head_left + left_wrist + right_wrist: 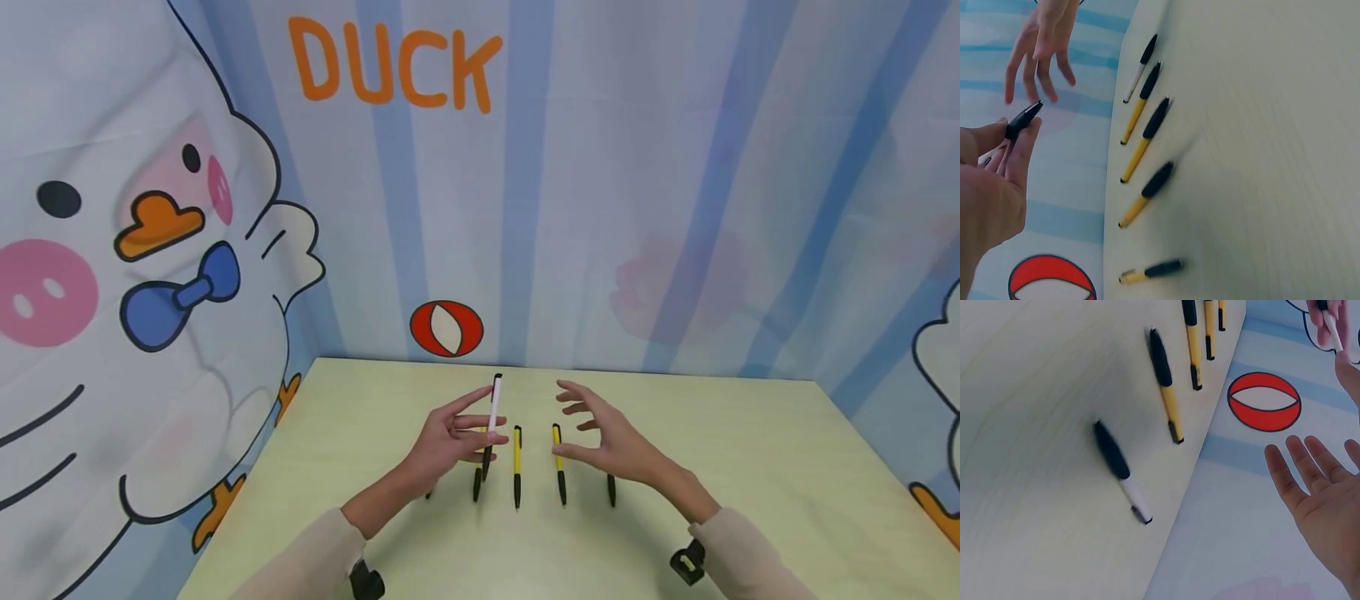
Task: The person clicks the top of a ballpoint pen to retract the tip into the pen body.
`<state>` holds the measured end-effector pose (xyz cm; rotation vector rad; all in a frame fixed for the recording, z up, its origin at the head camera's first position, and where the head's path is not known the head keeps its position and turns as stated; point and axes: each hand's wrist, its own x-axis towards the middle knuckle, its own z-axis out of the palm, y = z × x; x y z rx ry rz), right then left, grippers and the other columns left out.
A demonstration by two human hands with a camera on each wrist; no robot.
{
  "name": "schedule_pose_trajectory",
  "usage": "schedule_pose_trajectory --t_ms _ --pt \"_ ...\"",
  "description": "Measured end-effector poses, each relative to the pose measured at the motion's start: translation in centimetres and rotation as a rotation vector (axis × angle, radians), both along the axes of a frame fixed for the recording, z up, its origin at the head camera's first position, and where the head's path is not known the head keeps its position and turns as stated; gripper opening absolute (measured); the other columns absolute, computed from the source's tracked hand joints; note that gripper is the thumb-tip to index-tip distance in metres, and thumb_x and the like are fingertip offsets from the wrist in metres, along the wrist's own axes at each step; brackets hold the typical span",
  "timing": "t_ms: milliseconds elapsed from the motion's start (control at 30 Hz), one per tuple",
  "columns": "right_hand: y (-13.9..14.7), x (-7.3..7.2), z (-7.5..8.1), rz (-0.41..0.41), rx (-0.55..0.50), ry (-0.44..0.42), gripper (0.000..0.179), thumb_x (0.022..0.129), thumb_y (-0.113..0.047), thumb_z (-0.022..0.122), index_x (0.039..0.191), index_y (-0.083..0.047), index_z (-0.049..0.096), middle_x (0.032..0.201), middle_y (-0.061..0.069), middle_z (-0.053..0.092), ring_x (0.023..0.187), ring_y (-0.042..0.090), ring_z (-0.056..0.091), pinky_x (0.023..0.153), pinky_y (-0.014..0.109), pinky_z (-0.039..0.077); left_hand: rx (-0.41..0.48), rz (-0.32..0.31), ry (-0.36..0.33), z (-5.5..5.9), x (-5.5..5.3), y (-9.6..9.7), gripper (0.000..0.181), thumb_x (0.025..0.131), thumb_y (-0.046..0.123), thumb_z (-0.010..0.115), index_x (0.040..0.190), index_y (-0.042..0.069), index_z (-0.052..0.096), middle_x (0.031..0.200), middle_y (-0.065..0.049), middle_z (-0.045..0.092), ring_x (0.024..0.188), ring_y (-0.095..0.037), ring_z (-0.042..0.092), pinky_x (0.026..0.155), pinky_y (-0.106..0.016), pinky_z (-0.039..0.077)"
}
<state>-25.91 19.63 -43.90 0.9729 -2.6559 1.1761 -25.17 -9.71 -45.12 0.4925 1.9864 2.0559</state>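
Observation:
In the head view my left hand pinches a white pen with a black grip between thumb and fingers, holding it up off the table with its tip down. My right hand hovers to the right with fingers spread and slightly bent, nothing in it. Below the hands several pens lie in a row, among them a yellow pen in the middle and another yellow pen under the right thumb. A second white pen ends the row at the right. The left hand covers part of the leftmost pens in the head view.
The pens lie on a pale wood-toned table. A cloth backdrop with blue stripes, a cartoon duck and orange lettering hangs right behind the table's far edge.

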Motion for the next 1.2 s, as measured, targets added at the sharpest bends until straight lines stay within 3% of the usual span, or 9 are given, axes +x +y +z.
schedule_pose_trajectory --t_ms 167,300,533,700,1033,1200 --pt "2.2 0.1 -0.6 -0.048 0.034 0.011 0.077 0.096 -0.031 0.073 0.158 -0.014 0.033 0.147 0.014 0.055 0.126 0.036 0.061 0.095 0.054 0.058 -0.016 0.103 -0.048 -0.4 -0.2 -2.5 0.07 0.094 0.006 0.072 0.156 0.024 0.043 0.135 -0.025 0.064 0.1 -0.022 0.078 0.088 -0.047 0.063" --pt "3.7 0.3 -1.0 -0.071 0.042 0.013 0.072 0.097 -0.029 0.072 0.157 -0.012 0.036 0.145 0.016 0.056 0.125 0.038 0.062 0.094 0.055 0.058 -0.058 0.173 -0.06 -0.7 -0.3 -4.2 0.07 0.094 0.006 0.072 0.156 0.024 0.044 0.133 -0.022 0.067 0.098 -0.021 0.078 0.086 -0.046 0.064" --pt "5.1 0.5 -1.8 -0.082 0.034 0.029 0.068 0.097 -0.023 0.072 0.155 -0.01 0.038 0.141 0.015 0.059 0.119 0.037 0.065 0.091 0.051 0.06 -0.068 0.212 -0.06 -1.2 0.1 -5.5 0.068 0.095 0.004 0.071 0.155 0.023 0.046 0.133 -0.02 0.068 0.098 -0.02 0.078 0.084 -0.044 0.064" --pt "3.7 0.4 -2.1 -0.052 0.034 -0.008 0.073 0.095 -0.028 0.074 0.156 -0.011 0.036 0.144 0.014 0.057 0.123 0.037 0.063 0.093 0.052 0.058 -0.034 0.14 -0.043 -1.2 0.6 -3.8 0.068 0.096 0.007 0.07 0.156 0.023 0.043 0.137 -0.025 0.063 0.1 -0.021 0.077 0.087 -0.044 0.064" --pt "-1.9 0.3 -1.5 0.072 -0.033 -0.058 0.107 0.085 -0.034 0.085 0.165 -0.017 0.016 0.154 0.019 0.047 0.129 0.039 0.059 0.096 0.058 0.056 0.033 -0.012 -0.047 -1.1 1.1 2.1 0.065 0.097 0.007 0.069 0.154 0.026 0.046 0.132 -0.021 0.068 0.105 -0.027 0.076 0.088 -0.047 0.063" --pt "-2.8 0.2 -1.6 0.091 -0.063 -0.055 0.111 0.083 -0.03 0.086 0.166 -0.02 0.012 0.157 0.02 0.043 0.129 0.04 0.058 0.095 0.06 0.057 0.047 -0.066 -0.057 -1.0 1.1 3.9 0.067 0.097 0.008 0.069 0.155 0.031 0.044 0.134 -0.019 0.068 0.105 -0.025 0.076 0.086 -0.043 0.064"
